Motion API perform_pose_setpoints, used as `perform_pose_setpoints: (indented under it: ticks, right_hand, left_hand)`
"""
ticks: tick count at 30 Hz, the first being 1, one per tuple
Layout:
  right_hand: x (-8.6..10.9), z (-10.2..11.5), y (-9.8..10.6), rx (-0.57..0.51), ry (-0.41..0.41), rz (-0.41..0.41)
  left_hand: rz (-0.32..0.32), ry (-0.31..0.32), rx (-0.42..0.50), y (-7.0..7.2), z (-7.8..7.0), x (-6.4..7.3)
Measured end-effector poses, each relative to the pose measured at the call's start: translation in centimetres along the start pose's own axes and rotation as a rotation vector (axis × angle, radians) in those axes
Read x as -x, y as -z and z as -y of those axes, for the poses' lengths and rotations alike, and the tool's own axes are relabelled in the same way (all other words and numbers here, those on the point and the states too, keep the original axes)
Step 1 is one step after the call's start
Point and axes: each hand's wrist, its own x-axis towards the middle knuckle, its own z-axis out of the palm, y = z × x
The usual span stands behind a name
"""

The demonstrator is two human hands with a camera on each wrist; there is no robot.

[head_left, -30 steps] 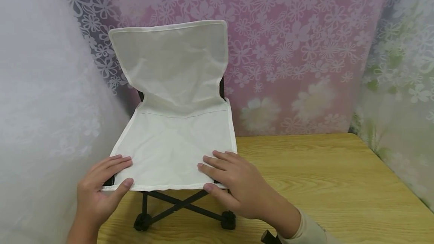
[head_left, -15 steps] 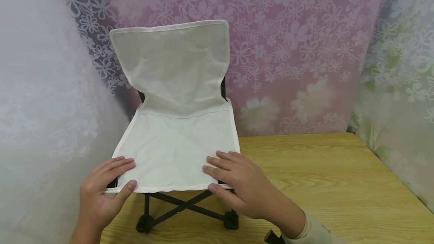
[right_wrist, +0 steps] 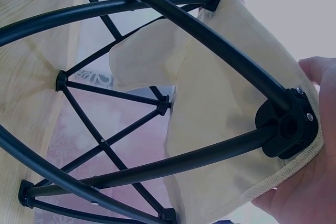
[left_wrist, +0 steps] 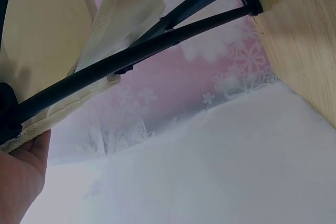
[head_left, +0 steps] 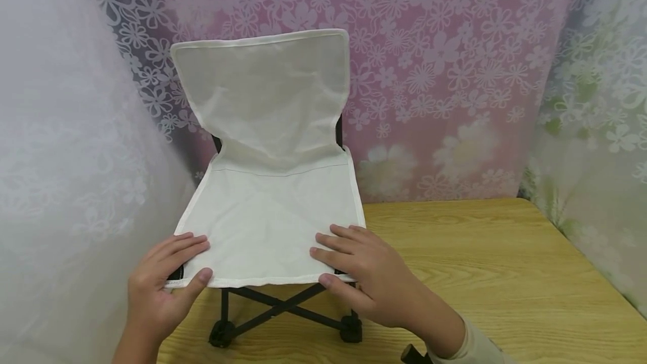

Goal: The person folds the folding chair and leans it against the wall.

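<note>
Left of the bench's (head_left: 485, 263) far-right corner, straight-fingered left hand (head_left: 159, 277) and right hand (head_left: 371, 277) partly hide the chair's (head_left: 270, 206) front corners.

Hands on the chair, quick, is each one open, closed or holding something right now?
Left hand: open, resting on one front corner of the white seat.
Right hand: open, resting on the other front corner.

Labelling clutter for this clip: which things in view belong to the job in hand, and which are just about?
In the job:
- white fabric seat with backrest
- black frame beneath
- left hand, right hand: each at a front corner

Just about:
- wooden tabletop, support only
- floral backdrop
- white drape, left
- dark stub, bottom edge; can't identify
</note>
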Motion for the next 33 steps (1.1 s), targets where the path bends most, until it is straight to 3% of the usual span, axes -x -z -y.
perform_pose_setpoints:
  ticks: [33]
  right_hand:
    - [1.1,-0.6,0.9,-0.016,-0.015,-0.012]
  left_hand:
    - [0.017,-0.059,0.033,-1.0,-0.8,-0.2]
